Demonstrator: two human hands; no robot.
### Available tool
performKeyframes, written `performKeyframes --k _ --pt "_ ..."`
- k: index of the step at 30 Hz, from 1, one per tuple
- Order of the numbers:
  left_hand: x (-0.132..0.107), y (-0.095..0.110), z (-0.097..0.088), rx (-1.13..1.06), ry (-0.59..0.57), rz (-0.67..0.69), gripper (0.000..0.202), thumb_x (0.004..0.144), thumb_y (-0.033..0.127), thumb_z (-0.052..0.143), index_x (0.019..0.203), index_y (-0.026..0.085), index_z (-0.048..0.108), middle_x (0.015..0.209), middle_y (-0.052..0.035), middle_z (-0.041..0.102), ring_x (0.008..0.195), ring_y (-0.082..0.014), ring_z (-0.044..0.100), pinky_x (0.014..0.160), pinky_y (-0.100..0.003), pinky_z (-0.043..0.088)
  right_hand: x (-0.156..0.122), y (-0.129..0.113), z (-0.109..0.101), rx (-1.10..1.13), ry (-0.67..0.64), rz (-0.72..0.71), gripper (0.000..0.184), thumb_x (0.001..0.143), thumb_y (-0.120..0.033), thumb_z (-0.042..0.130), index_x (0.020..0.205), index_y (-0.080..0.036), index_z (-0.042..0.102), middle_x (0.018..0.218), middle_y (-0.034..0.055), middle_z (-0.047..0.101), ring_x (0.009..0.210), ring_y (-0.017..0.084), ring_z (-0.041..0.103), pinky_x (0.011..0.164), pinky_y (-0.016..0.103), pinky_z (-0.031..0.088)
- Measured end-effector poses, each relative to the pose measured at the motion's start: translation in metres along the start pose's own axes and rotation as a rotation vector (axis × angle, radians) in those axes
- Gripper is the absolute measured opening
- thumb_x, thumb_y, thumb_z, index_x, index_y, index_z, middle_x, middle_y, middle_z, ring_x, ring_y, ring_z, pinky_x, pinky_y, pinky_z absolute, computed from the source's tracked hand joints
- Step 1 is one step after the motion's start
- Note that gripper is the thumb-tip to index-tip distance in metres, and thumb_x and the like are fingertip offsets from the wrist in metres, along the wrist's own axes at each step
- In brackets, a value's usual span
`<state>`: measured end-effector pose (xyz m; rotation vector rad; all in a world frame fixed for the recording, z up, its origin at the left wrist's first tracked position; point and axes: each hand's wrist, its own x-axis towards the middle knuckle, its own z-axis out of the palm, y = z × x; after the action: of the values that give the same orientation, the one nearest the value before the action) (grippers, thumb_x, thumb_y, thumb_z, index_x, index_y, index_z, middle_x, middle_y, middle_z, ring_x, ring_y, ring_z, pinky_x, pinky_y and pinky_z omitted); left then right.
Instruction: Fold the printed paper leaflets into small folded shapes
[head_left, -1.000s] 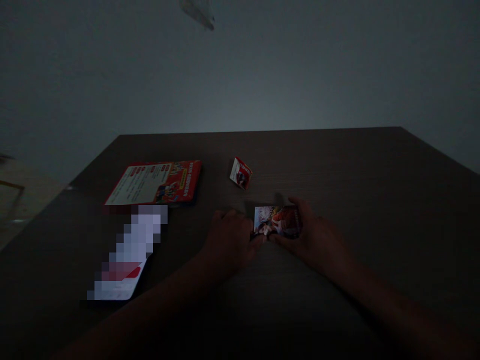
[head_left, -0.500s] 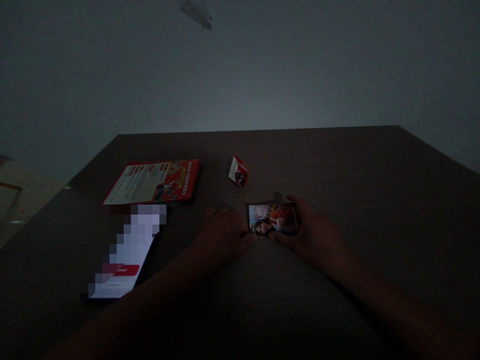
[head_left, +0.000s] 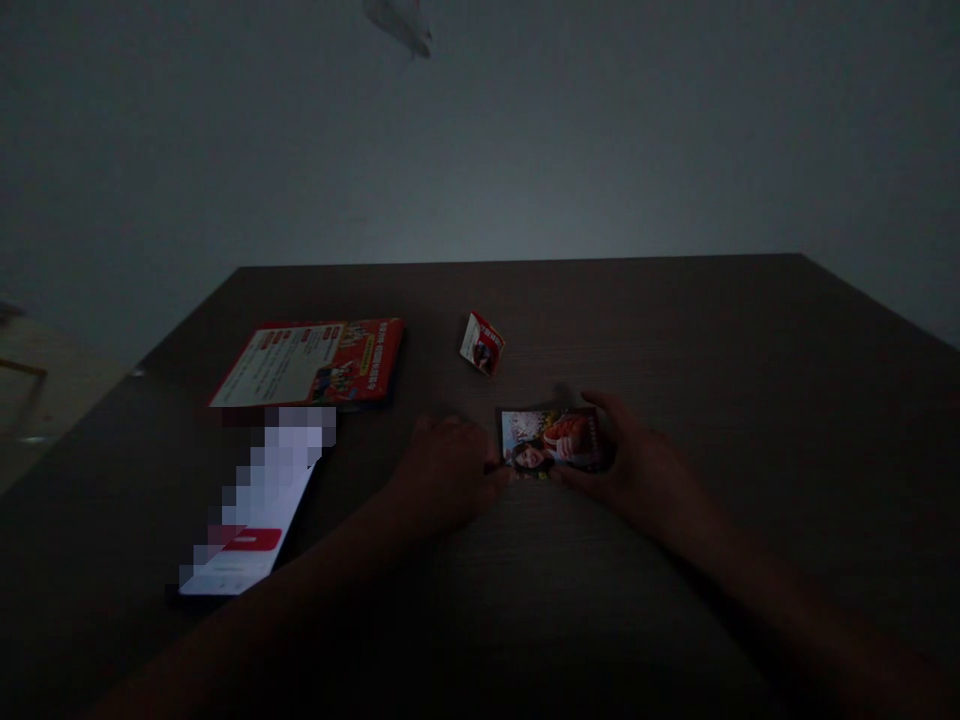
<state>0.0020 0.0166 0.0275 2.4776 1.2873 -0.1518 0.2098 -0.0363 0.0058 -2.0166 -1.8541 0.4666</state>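
Note:
A small colourful picture card lies near the middle of a dark wooden table. My right hand curls round the card's right edge, thumb under its lower side. My left hand is closed beside the card's left edge, thumb tip touching its lower left corner. The light is very dim, so finger detail is poor.
A small torn red and white wrapper lies just beyond the card. A red printed booklet rests at the left. A lit phone with a blurred screen lies in front of it. A pale wall stands behind the table.
The card has flattened from a tilted, partly folded pose to lying level between my hands. Both hands stayed close to it and shifted only slightly.

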Motion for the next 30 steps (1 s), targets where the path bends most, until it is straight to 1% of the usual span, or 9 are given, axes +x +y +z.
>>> performKeyframes --k 3,6,10,13,18,22,30 --pt "-0.001 0.0 0.0 -0.001 0.009 0.011 0.03 0.083 0.046 0.051 0.075 0.021 0.068 0.081 -0.0058 0.066 0.085 -0.0247 0.057 0.079 -0.04 0.036 0.001 0.004 -0.001 0.025 -0.019 0.017 0.08 0.067 -0.05 0.068 0.136 -0.026 0.038 0.095 0.0073 0.071 0.077 0.028 0.069 0.06 0.035 0.051" --pt "-0.001 0.001 -0.001 -0.006 0.009 0.008 0.03 0.083 0.044 0.051 0.073 0.021 0.067 0.08 -0.006 0.066 0.086 -0.0246 0.057 0.079 -0.04 0.036 0.001 0.007 -0.003 0.027 -0.037 0.033 0.082 0.066 -0.05 0.069 0.137 -0.026 0.036 0.093 0.0069 0.071 0.077 0.028 0.068 0.061 0.036 0.051" --pt "0.0 0.0 0.0 -0.009 -0.007 0.006 0.031 0.083 0.044 0.051 0.071 0.02 0.067 0.076 -0.0058 0.066 0.083 -0.0235 0.058 0.077 -0.038 0.036 0.002 0.01 -0.006 0.024 -0.062 0.041 0.079 0.067 -0.047 0.069 0.136 -0.024 0.037 0.075 0.0025 0.07 0.068 0.025 0.067 0.054 0.032 0.048" --pt "0.0 -0.001 0.001 -0.013 -0.004 0.01 0.03 0.083 0.043 0.052 0.072 0.02 0.067 0.076 -0.0053 0.066 0.083 -0.0231 0.058 0.078 -0.038 0.036 0.002 0.011 -0.009 0.053 -0.069 0.043 0.078 0.067 -0.046 0.07 0.135 -0.024 0.039 0.068 -0.0011 0.068 0.062 0.022 0.066 0.049 0.029 0.045" --pt "-0.001 -0.002 0.0 -0.019 0.018 0.018 0.03 0.083 0.045 0.051 0.076 0.021 0.068 0.082 -0.0061 0.067 0.088 -0.0248 0.058 0.079 -0.038 0.037 0.003 0.014 -0.012 0.13 -0.091 0.026 0.073 0.069 -0.04 0.07 0.133 -0.024 0.04 0.065 -0.0028 0.068 0.057 0.019 0.065 0.047 0.026 0.043" --pt "-0.001 -0.001 -0.001 -0.004 0.003 0.017 0.031 0.083 0.044 0.051 0.072 0.02 0.067 0.077 -0.0059 0.066 0.085 -0.0244 0.058 0.077 -0.038 0.037 0.004 0.018 -0.012 0.165 -0.111 0.028 0.072 0.068 -0.04 0.071 0.132 -0.024 0.042 0.064 -0.0033 0.068 0.055 0.018 0.064 0.046 0.025 0.042" --pt "0.0 -0.002 0.001 0.008 0.007 0.014 0.029 0.083 0.044 0.051 0.075 0.022 0.068 0.08 -0.0056 0.067 0.086 -0.0256 0.058 0.078 -0.04 0.038 0.005 0.025 -0.02 0.156 -0.129 0.047 0.067 0.07 -0.037 0.07 0.13 -0.024 0.044 0.066 -0.0032 0.068 0.057 0.017 0.065 0.048 0.025 0.044"
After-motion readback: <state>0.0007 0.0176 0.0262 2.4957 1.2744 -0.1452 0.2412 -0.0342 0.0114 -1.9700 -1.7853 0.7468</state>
